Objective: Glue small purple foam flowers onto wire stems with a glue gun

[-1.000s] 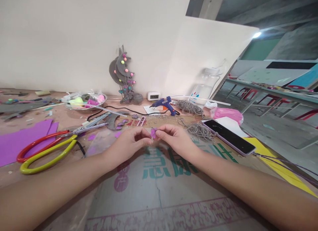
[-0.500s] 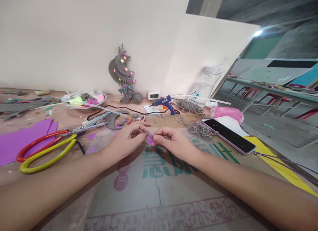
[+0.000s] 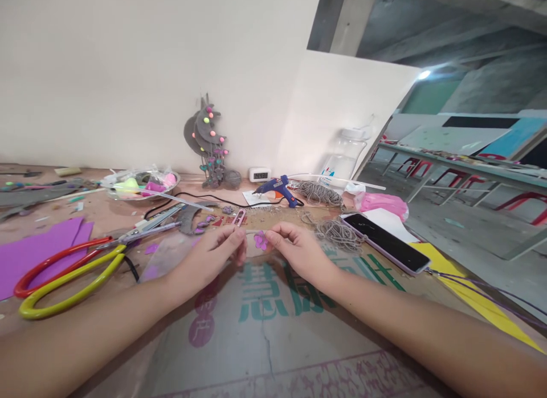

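My right hand (image 3: 294,250) pinches a small purple foam flower (image 3: 260,240) between thumb and forefinger, just above a printed cardboard sheet (image 3: 273,307). My left hand (image 3: 216,254) is beside it, a few centimetres to the left, fingers curled and pinched together; what they hold is too small to see. Both forearms rest on the cardboard.
Red and yellow scissors (image 3: 64,267) and purple foam sheets (image 3: 38,250) lie at the left. A blue glue gun (image 3: 276,188), grey cord bundles (image 3: 337,232), a phone (image 3: 387,242), a pink bag (image 3: 380,203) and a grey moon ornament (image 3: 205,138) stand behind. A bowl of scraps (image 3: 143,184) is far left.
The hands have drawn slightly apart, with the flower staying in my right fingers. The head has tilted, shifting the whole scene a little downward and left.
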Demonstrator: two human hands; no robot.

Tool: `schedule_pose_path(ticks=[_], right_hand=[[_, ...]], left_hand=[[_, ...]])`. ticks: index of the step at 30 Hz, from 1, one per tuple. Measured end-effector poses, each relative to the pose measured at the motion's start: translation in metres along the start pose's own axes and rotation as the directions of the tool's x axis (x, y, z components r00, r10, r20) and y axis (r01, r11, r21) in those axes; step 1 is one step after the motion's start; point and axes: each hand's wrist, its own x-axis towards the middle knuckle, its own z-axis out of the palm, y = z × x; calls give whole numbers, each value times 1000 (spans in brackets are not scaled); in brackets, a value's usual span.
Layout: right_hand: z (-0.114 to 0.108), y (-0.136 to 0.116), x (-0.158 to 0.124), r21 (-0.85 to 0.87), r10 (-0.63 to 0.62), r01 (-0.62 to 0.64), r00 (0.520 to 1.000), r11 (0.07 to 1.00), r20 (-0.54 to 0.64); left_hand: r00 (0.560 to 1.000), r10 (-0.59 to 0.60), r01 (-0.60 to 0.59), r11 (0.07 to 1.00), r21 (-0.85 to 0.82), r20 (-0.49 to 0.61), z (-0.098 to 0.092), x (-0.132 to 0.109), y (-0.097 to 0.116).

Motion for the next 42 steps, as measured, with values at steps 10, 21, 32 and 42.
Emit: schedule_pose_path(ticks=[10, 21, 32, 42], right_hand=[[2, -1, -1, -50, -26, 26, 1000, 998, 3], [1, 0, -2, -27, -32, 33, 999, 999, 24], [5, 4, 0, 46, 77, -80, 995, 996, 69], [2, 9, 4, 175, 50, -61, 996, 983, 67]], left_hand=[[999, 28, -22, 944, 328, -14, 5, -1, 6], [1000, 9, -6, 931, 364, -9, 4, -1, 8], [999, 25, -38, 936, 350, 41, 3, -1, 6], [999, 15, -2, 917, 399, -29, 2, -2, 9]])
